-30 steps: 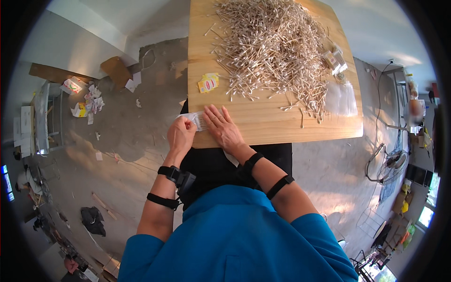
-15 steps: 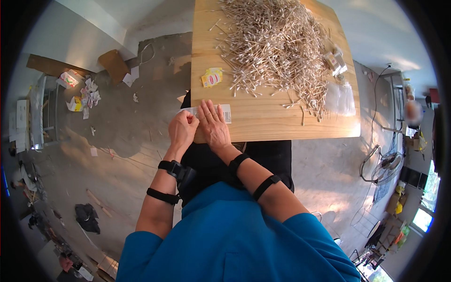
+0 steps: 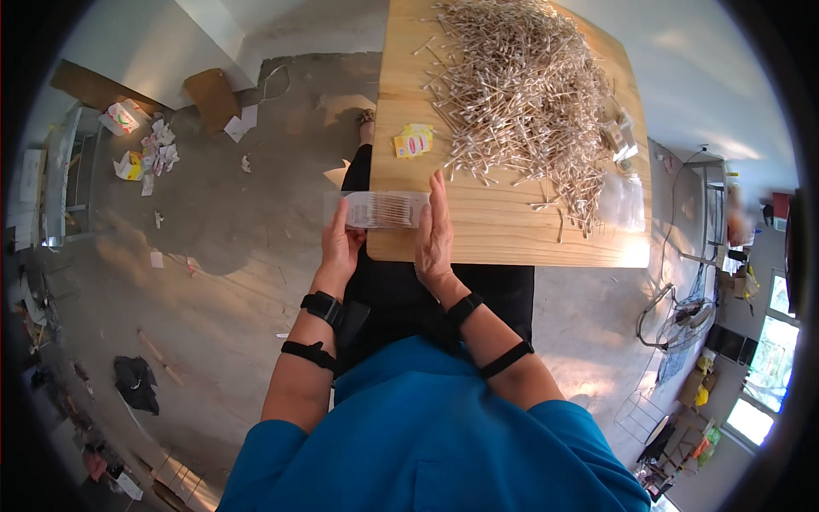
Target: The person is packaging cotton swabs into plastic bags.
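A clear plastic packet of cotton swabs [image 3: 388,210] lies over the table's near left corner, its row of swabs facing up. Its left end, which juts past the table edge, is between the thumb and fingers of my left hand [image 3: 339,247]; part of those fingers is hidden underneath. My right hand [image 3: 436,235] stands on edge at the packet's right end, fingers straight and together, its palm side against that end. Further up the wooden table [image 3: 503,243] is a large heap of loose cotton swabs [image 3: 520,94]. Small yellow-and-white printed labels [image 3: 414,142] lie left of the heap.
Clear plastic bags [image 3: 621,203] and a small clear container [image 3: 618,136] lie at the table's right side. A fan [image 3: 682,316] stands on the floor to the right. Crumpled paper [image 3: 159,149] and a cardboard piece [image 3: 212,101] lie on the floor at left.
The packet, earlier flat under my hands with its printed side up, now shows its swabs. My right hand has gone from lying flat on it to standing at its end.
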Demonstrator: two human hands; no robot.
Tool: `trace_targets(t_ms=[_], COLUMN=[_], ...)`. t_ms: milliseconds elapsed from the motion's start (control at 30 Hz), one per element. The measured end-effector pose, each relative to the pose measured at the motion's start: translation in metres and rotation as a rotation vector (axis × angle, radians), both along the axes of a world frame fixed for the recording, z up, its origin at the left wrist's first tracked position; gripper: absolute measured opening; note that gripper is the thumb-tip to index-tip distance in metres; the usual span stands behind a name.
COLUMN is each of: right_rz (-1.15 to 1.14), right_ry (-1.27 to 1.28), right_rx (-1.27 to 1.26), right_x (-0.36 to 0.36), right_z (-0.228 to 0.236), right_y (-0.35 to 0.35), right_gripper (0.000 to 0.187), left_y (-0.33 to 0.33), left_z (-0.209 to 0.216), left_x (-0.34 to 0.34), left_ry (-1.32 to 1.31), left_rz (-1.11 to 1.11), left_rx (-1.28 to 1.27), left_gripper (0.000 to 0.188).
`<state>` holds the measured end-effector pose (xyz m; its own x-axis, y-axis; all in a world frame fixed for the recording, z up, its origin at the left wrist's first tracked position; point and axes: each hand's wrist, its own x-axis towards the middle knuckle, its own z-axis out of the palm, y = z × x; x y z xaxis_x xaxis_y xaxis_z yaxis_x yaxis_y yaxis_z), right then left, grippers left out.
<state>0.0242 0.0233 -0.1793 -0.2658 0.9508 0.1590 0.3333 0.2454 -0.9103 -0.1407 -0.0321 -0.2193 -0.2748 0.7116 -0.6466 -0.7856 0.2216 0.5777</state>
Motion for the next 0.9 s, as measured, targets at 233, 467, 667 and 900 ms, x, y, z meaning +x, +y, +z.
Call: trace_targets(t_ms=[233, 467, 667, 900], right_rz=[-0.129, -0.135, -0.122, -0.109], right_ry=[0.207, 0.247, -0.027, -0.172], right_rx=[-0.092, -0.113, -0.132, 0.090], right_x=[-0.029, -0.033, -0.008, -0.006], right_z=[-0.011, -0.005, 0.008, -0.007], right_y=[-0.001, 0.003, -0.001, 0.001], right_gripper=[0.043, 0.040, 0.058, 0.057], left_y=[0.020, 0.015, 0.007, 0.004], left_z=[0.013, 0.006, 0.011, 0.007], left_x=[0.028, 0.025, 0.019, 0.014], left_ry=[0.274, 0.509, 0.472, 0.558], left_rz=[0.168, 0.113, -0.003, -0.129], left_rx=[-0.045, -0.064, 0.053, 0.076], left_gripper=[0.035, 0.030, 0.027, 0.026])
